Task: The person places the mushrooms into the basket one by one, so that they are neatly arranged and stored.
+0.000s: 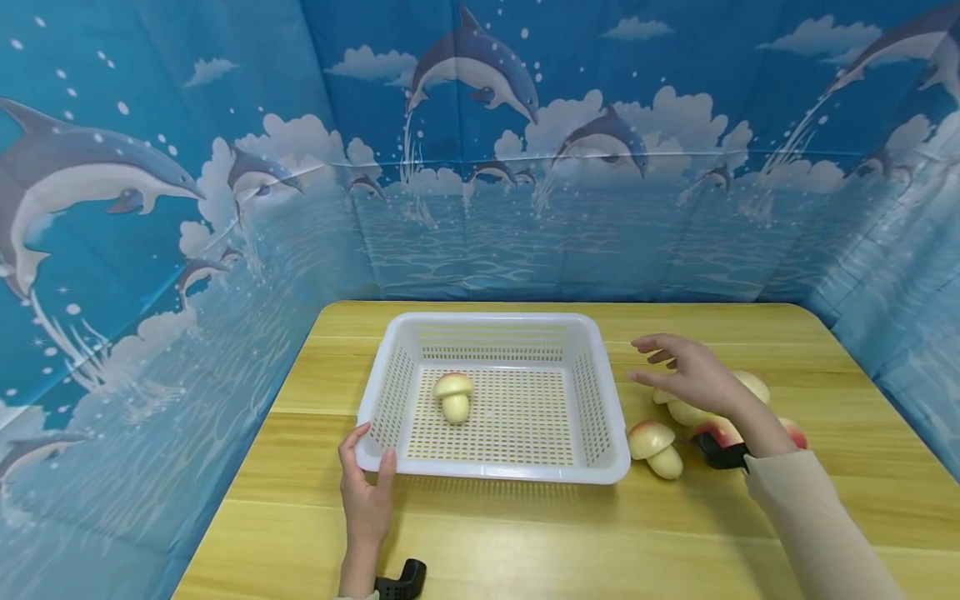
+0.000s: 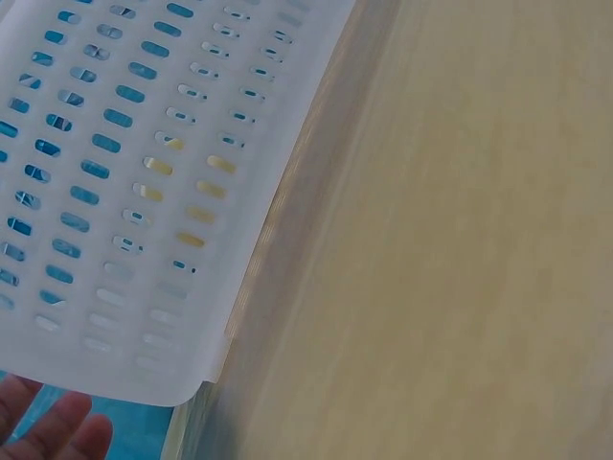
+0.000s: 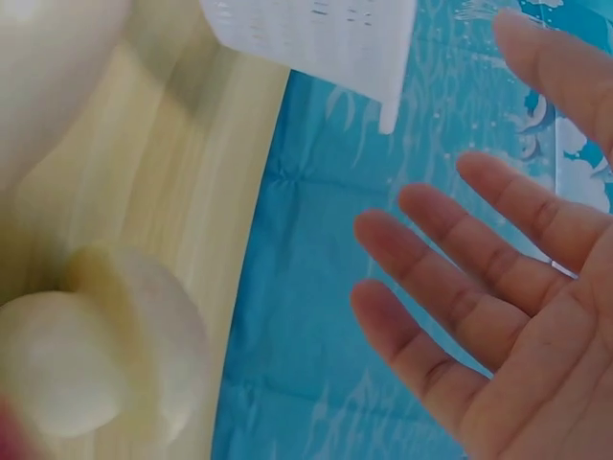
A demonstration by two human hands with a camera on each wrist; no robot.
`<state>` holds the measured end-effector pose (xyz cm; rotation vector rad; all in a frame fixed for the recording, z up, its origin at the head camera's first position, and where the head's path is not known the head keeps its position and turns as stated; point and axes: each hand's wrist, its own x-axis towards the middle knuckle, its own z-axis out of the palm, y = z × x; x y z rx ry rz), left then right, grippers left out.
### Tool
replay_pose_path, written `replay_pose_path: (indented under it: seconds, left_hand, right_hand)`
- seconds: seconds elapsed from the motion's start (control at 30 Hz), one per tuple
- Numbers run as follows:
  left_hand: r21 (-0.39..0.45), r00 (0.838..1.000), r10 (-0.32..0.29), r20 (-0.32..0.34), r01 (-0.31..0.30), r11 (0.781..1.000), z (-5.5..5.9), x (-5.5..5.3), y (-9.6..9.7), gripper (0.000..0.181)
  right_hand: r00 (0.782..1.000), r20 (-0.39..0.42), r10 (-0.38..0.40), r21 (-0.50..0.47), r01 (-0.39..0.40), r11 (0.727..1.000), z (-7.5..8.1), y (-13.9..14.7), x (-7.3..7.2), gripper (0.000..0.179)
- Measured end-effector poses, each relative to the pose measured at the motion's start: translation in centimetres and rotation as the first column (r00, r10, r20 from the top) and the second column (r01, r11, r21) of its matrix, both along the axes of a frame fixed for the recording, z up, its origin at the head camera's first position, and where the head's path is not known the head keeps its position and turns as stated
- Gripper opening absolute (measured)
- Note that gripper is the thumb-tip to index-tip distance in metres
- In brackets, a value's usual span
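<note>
A white perforated plastic basket [image 1: 491,472] stands on the table with one toy mushroom [image 1: 454,400] inside, pale yellow with a reddish cap top. My left hand [image 1: 367,500] is at the basket's near left corner, thumb at the front side and fingers by the left side. In the left wrist view its fingers [image 2: 59,426] show loosely bent just beyond the basket's corner. To the right of the basket, my right hand [image 1: 693,375] hovers with spread fingers and holds nothing. Under and beside it lie several more mushrooms [image 1: 654,448], partly hidden by the hand and wrist.
The wooden table [image 1: 525,542] has yellow grain and rounded far corners. A blue dolphin-print cloth [image 1: 525,233] hangs behind it and along both sides. Black wrist straps [image 1: 402,581] sit on both arms.
</note>
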<state>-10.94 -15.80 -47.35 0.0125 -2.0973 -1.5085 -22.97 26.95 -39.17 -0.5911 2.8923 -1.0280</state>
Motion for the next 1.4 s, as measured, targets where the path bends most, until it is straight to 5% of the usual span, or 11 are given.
replay_pose_path:
  seconds: [1.1, 1.4]
  left_hand:
    - [0.014, 1.000, 0.011, 0.014, -0.012, 1.000, 0.2, 0.0, 0.1, 0.049]
    - [0.025, 1.000, 0.009, 0.010, -0.009, 1.000, 0.2, 0.0, 0.2, 0.049]
  right_hand:
    - [0.997, 0.074, 0.002, 0.042, -0.005, 0.999, -4.2, 2.2, 2.1, 0.072]
    - [0.999, 0.012, 0.052, 0.087, -0.053, 0.995, -4.5, 2.1, 2.4, 0.071]
